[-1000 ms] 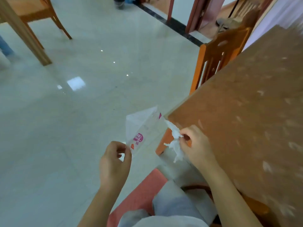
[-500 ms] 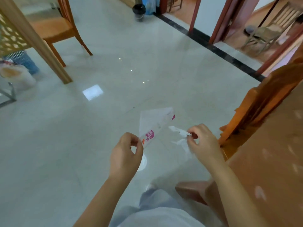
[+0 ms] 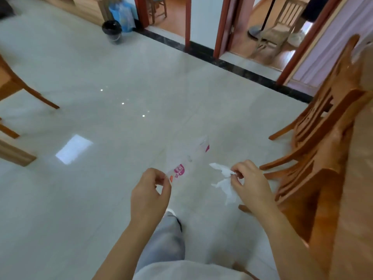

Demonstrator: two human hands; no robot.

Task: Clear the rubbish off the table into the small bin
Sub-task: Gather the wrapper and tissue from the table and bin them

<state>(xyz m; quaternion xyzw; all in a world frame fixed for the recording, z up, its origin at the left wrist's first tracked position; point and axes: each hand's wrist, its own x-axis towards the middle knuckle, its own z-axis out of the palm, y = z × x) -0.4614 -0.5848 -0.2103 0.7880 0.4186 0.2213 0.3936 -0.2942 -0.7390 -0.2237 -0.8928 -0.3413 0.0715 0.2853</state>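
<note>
My left hand [image 3: 150, 194] pinches the lower corner of a clear plastic wrapper [image 3: 188, 159] with pink print, held up over the floor. My right hand [image 3: 249, 181] pinches a crumpled white tissue [image 3: 224, 179] that dangles to its left. Both hands are in front of me, above the pale tiled floor. The small black bin [image 3: 112, 31] with a dark liner stands far ahead at the upper left, beside a doorway. A strip of the brown table [image 3: 361, 178] shows at the right edge.
Orange wooden chairs [image 3: 319, 150] line the right side by the table. Another wooden chair [image 3: 12, 85] stands at the left. A blue bag [image 3: 122, 13] sits behind the bin. Two doorways with red-brown frames [image 3: 222, 27] open ahead. My leg in grey trousers [image 3: 163, 241] steps forward.
I have turned left, away from the table, which has slid to the right edge of view. The bin has come into sight ahead. Both hands still hold the wrapper and tissue.
</note>
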